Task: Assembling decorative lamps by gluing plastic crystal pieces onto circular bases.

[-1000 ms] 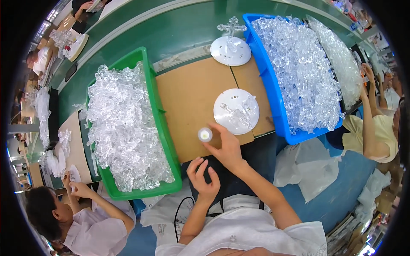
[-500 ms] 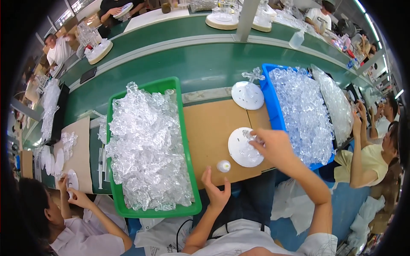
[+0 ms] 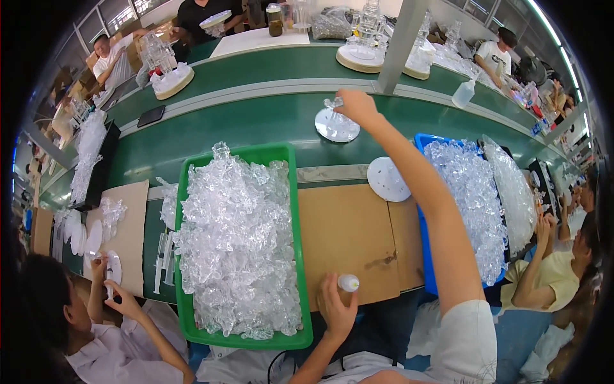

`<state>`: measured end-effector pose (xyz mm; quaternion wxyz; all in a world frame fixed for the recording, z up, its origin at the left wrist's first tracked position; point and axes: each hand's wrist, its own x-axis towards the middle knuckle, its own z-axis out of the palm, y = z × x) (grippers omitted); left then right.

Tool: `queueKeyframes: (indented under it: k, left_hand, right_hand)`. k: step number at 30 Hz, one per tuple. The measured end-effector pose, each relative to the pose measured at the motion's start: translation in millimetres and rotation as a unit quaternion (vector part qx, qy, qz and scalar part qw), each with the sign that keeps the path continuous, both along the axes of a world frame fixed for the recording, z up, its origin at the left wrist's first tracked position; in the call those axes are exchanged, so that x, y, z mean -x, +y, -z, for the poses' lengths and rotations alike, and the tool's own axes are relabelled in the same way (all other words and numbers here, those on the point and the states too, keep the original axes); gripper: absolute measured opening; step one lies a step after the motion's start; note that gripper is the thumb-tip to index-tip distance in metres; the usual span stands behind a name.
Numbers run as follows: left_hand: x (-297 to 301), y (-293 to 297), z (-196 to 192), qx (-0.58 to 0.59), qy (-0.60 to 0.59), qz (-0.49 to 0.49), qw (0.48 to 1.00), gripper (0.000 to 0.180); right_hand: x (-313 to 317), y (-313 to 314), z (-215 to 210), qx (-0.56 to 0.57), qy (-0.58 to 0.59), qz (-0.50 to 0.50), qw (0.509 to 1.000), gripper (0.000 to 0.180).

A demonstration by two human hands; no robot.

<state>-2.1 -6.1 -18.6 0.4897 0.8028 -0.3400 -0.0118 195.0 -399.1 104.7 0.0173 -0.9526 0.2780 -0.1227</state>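
At the far side of the green tabletop, my right hand [image 3: 357,106] pinches a clear plastic piece [image 3: 330,107] that rises from a round white disc [image 3: 337,127]. The disc is on or just above the surface; I cannot tell which. Close to my body, my left hand [image 3: 338,312] curls its fingers round a small bottle [image 3: 348,283] with a whitish top and a yellow tip. Most of the bottle is hidden by the hand. A second white disc [image 3: 387,180] with small holes lies at the cardboard's [image 3: 345,224] back edge, beside my right forearm.
A green bin [image 3: 298,256] heaped with clear plastic parts stands on the left, a blue bin [image 3: 426,249] of similar parts on the right. Syringes [image 3: 163,256] lie left of the green bin. Co-workers sit on both sides. A post [image 3: 403,48] rises at the back.
My right hand has carried a disc with its clear piece from the cardboard to the far green tabletop. My left fingers have closed in on the small bottle. The whole view has shifted.
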Motion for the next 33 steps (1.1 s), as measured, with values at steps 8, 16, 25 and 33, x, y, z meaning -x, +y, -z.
queueKeyframes:
  k: [8,16,25,33]
  left_hand:
    - [-5,5,-9,0.012,0.014,-0.004,1.0,0.047]
    - [10,-76,-25,0.041,-0.046,0.118,0.991,0.043]
    - [41,-168,-1,0.042,-0.064,0.148,0.986,0.042]
    - [33,-150,-10,0.019,-0.108,0.119,0.987,0.039]
  right_hand:
    - [137,14,-49,-0.013,0.29,-0.044,0.956,0.049]
    - [122,44,-42,0.046,0.156,-0.182,0.97,0.023]
    - [79,100,-24,0.029,0.172,-0.311,0.934,0.028]
    - [44,178,-72,-0.145,0.026,-0.279,0.949,0.044]
